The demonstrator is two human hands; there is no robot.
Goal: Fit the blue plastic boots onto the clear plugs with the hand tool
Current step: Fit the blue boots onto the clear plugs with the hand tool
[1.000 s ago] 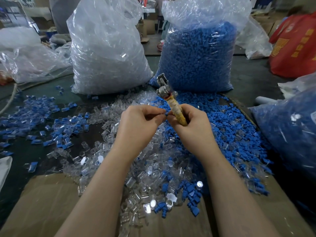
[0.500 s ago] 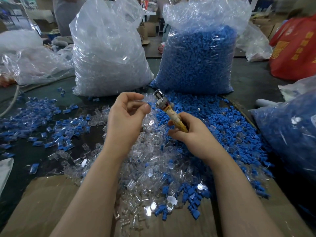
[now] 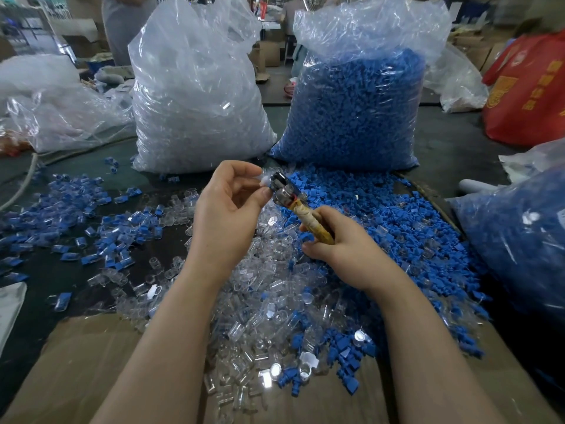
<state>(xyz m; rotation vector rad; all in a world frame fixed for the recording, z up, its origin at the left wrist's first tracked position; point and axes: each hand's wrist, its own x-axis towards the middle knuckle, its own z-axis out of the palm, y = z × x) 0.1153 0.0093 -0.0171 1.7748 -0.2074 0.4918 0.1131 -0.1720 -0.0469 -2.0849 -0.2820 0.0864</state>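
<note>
Both forearms rose from the bottom edge toward the centre of the frame. The right hand (image 3: 342, 249), right of centre, had its fingers curled round the tape-wrapped handle of the hand tool (image 3: 301, 209). The left hand (image 3: 227, 209), just left of centre, was raised with its palm turned toward the tool; its thumb and forefinger pinched a small clear plug (image 3: 265, 179) against the tool's metal head. Whether a blue boot sat on that plug was too blurred to tell.

The tool's long axis ran diagonally, handle at lower right in the fist, metal head pointing to the upper left and touching the left fingertips.

Under the hands lay a heap of loose clear plugs (image 3: 275, 301) at centre and lower centre, merging on the right into a spread of blue boots (image 3: 367, 209). Finished blue-and-clear pieces (image 3: 61, 215) were scattered at mid left on the dark table (image 3: 46, 276). A cardboard sheet (image 3: 76, 362) covered the lower left corner. Room ahead was closed by two standing bags at the top: a bag of clear parts (image 3: 195, 96) upper centre-left and a bag of blue parts (image 3: 357, 108) upper centre-right. Another blue-filled bag (image 3: 519, 240) crowded the right edge, and a red bag (image 3: 529, 93) stood at upper right.
</note>
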